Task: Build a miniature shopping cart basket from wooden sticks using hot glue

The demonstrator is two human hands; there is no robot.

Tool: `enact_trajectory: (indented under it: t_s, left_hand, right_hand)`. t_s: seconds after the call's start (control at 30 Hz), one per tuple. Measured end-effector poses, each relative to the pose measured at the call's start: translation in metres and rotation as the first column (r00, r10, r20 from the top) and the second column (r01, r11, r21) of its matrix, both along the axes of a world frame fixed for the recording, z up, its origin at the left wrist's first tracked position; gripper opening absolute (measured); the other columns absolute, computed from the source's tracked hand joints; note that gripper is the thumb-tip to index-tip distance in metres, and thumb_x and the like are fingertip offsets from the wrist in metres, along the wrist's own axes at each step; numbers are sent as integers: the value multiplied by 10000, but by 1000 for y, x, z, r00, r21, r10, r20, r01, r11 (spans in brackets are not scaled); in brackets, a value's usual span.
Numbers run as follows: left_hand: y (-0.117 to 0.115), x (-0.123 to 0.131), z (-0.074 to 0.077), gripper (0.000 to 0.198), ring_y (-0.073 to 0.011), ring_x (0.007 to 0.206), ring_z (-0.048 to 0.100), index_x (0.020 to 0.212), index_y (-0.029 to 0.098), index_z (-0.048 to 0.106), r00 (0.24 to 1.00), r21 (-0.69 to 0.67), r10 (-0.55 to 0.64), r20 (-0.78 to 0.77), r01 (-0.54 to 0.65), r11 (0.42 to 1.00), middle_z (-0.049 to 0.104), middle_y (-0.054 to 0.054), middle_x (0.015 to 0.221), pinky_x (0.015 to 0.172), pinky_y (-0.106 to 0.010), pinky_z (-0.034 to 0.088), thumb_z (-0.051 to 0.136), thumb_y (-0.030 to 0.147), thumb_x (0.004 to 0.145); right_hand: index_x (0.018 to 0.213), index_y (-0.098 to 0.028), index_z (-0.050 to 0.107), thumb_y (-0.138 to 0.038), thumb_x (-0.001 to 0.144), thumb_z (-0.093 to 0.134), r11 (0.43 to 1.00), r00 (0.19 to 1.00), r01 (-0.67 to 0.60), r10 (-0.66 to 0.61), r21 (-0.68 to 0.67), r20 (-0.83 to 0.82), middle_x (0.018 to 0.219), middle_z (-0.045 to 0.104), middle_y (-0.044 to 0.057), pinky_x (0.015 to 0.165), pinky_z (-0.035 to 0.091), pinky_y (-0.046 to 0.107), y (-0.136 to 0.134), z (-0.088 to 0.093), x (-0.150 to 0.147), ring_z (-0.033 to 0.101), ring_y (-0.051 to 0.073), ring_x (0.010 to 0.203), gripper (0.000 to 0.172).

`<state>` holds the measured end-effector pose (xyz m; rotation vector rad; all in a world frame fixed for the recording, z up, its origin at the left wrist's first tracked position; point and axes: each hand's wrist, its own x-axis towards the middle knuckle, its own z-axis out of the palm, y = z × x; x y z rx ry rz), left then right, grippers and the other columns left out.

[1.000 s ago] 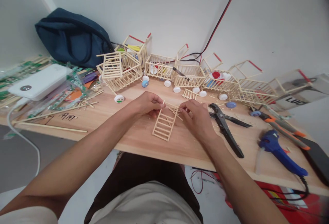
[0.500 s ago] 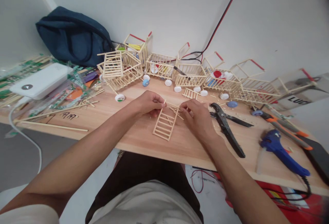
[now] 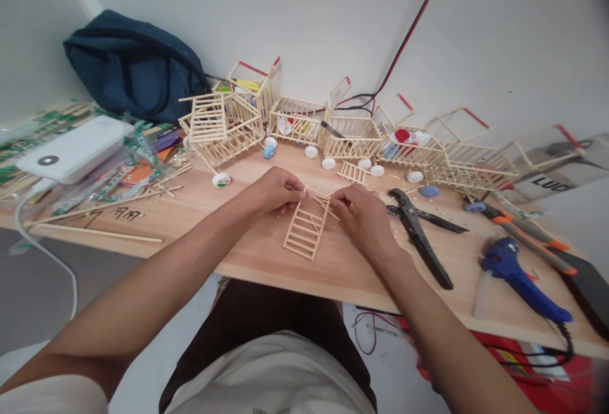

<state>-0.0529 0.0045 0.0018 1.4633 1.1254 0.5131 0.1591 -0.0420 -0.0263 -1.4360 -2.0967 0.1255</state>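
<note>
A small ladder-like stick frame (image 3: 304,230) of pale wooden sticks lies on the wooden table in front of me, its near end toward the table edge. My left hand (image 3: 280,191) pinches its upper left corner between thumb and fingers. At the upper right corner, my right hand (image 3: 359,211) has its fingers closed on the end of the frame, where a few loose-looking sticks cross. Exactly which stick the right fingertips press is partly hidden. Just behind the hands lies a smaller stick frame (image 3: 353,173).
Several stick-built carts (image 3: 352,138) with white wheels line the wall. Black cutters (image 3: 423,236), a blue glue gun (image 3: 523,281) and orange-handled pliers (image 3: 528,236) lie at right. A white power bank (image 3: 76,148), packaged sticks and a dark blue bag (image 3: 137,65) occupy the left.
</note>
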Motion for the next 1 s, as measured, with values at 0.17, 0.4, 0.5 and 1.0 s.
enact_trajectory:
  t_s: [0.17,0.4,0.5,1.0]
  left_hand:
    - [-2,2,2,161,-38,325,384,690,98,643,1000,7,-3,-9,4,1000,509,43,455,342,-168,310,585,91,840]
    - [-2,4,3,156,-44,322,395,682,105,633,998,40,-18,-64,21,999,498,50,440,340,-165,313,581,80,827]
    - [-1,4,1,162,-44,320,397,669,109,626,997,60,-31,-74,36,998,496,51,435,340,-164,310,581,82,823]
    - [1,5,-5,144,-52,304,409,651,120,642,995,106,-17,-103,28,994,514,37,445,320,-172,303,597,96,786]
  right_hand:
    - [817,-196,636,-203,881,555,1000,1000,0,0,6,22,798,647,19,738,329,322,0,-1,0,565,177,760,103]
    - [810,-193,626,-203,888,554,1000,998,-5,4,15,57,806,640,26,723,324,319,0,-1,0,559,182,767,106]
    - [817,-192,629,-203,890,549,1000,998,-6,5,15,64,808,641,27,729,327,319,0,-1,1,555,183,768,109]
    - [823,-198,623,-218,891,519,1000,999,-14,14,-5,49,822,642,48,755,351,331,-1,-2,1,552,201,786,126]
